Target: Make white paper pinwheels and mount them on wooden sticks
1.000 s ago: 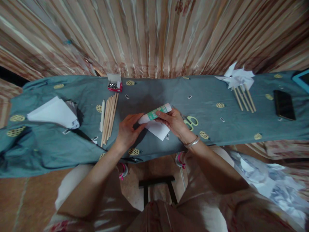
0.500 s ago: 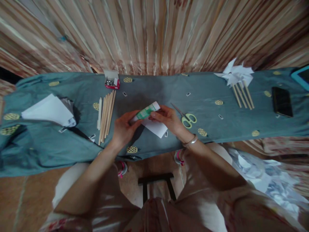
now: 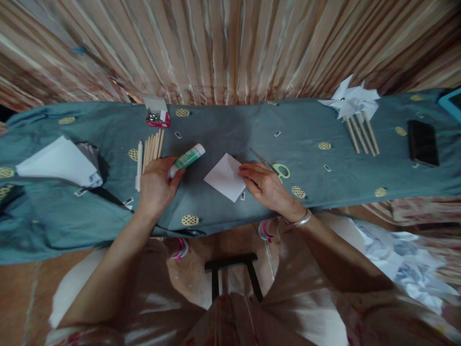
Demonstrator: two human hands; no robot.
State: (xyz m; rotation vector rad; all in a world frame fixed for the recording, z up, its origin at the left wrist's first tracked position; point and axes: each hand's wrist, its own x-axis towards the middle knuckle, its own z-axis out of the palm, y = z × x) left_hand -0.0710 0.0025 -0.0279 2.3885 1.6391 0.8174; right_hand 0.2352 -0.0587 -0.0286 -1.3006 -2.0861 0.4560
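Note:
A glue stick (image 3: 190,157) with a green label and white ends is gripped in my left hand (image 3: 156,185), tilted up to the right. That hand is over the lower part of the wooden sticks (image 3: 153,146) and hides it. A square piece of white paper (image 3: 224,175) with crease lines lies on the cloth in the middle. At its right corner, my right hand (image 3: 266,185) has its fingers closed on the paper's edge. Beside that hand lie scissors (image 3: 281,170) with light green handles, partly covered by it.
A red box of metal pins (image 3: 157,117) stands open at the back. Stacked paper (image 3: 59,163) and a white pen-like stick (image 3: 139,163) lie left. White paper pinwheels (image 3: 356,103) on sticks and a black phone (image 3: 423,142) lie right. Crumpled paper (image 3: 406,264) is below the table's right side.
My left hand has moved left with the glue stick, away from the right hand. My right hand has let go of the glue stick and come down onto the paper's right side.

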